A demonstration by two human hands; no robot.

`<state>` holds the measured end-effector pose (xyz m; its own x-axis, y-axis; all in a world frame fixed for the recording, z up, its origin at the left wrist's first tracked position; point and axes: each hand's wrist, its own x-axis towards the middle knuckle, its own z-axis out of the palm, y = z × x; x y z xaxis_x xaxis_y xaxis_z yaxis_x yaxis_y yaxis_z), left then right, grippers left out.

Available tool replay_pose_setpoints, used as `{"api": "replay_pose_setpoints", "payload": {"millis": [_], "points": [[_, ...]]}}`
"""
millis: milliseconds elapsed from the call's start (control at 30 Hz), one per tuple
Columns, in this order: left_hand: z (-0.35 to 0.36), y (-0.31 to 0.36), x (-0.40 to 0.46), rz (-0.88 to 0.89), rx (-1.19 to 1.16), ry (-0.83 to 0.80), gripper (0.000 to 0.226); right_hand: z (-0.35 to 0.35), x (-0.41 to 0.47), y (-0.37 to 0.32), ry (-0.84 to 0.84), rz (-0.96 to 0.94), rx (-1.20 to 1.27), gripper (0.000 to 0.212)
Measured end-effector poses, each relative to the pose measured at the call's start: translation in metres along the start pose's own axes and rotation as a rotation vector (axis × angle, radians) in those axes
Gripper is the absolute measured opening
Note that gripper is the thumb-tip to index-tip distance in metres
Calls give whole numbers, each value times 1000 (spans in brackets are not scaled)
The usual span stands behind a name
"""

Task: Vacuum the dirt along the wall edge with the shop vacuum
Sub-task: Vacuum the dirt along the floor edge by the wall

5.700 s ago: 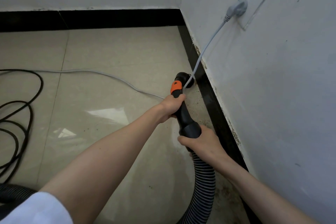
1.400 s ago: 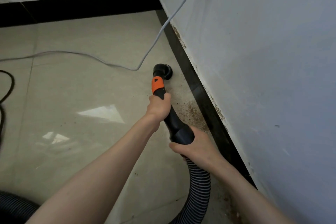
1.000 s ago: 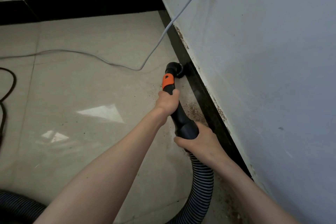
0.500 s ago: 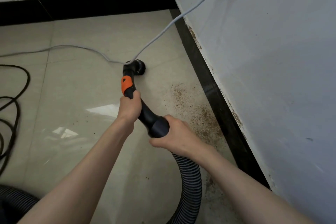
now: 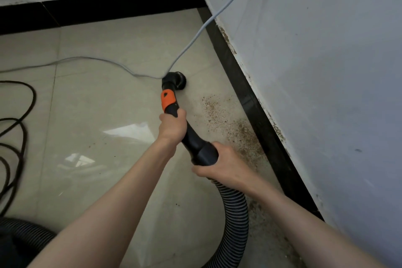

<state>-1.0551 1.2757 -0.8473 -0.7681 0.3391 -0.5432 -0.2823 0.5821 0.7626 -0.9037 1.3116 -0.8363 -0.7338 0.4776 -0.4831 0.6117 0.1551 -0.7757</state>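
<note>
- Tiled floor (image 5: 91, 137), black baseboard (image 5: 256, 111); brown dirt (image 5: 237, 130) lies against the baseboard.
- Vacuum wand (image 5: 191, 135): rigid plastic, probably light; round brush head (image 5: 177, 79) sits on the tile, left of the dirt.
- Left hand (image 5: 173, 126) clenched around the wand below the orange collar (image 5: 168, 99).
- Right hand (image 5: 226, 165) grasps the cuff; ribbed hose (image 5: 235, 220) is flexible and likely drags.
- Grey cord (image 5: 195, 35) touches the head; may snag.

Two hands (image 5: 171, 128) (image 5: 224, 167), one hose (image 5: 235, 220), two cables (image 5: 195, 37) (image 5: 19, 124).
</note>
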Motion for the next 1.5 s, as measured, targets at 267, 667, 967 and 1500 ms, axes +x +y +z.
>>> {"api": "replay_pose_setpoints", "payload": {"millis": [267, 667, 967, 1500], "points": [[-21, -38, -54, -59, -62, 84, 48, 23, -45, 16, -154, 22, 183, 42], [-13, -47, -78, -47, -32, -80, 48, 18, -82, 24, -65, 31, 120, 31], [12, -27, -63, -10, -20, -191, 47, 6, -77, 29, 44, 52, 106, 28], [73, -3, -55, 55, 75, -339, 45, -17, -82, 39, 199, 140, 221, 28]]}}
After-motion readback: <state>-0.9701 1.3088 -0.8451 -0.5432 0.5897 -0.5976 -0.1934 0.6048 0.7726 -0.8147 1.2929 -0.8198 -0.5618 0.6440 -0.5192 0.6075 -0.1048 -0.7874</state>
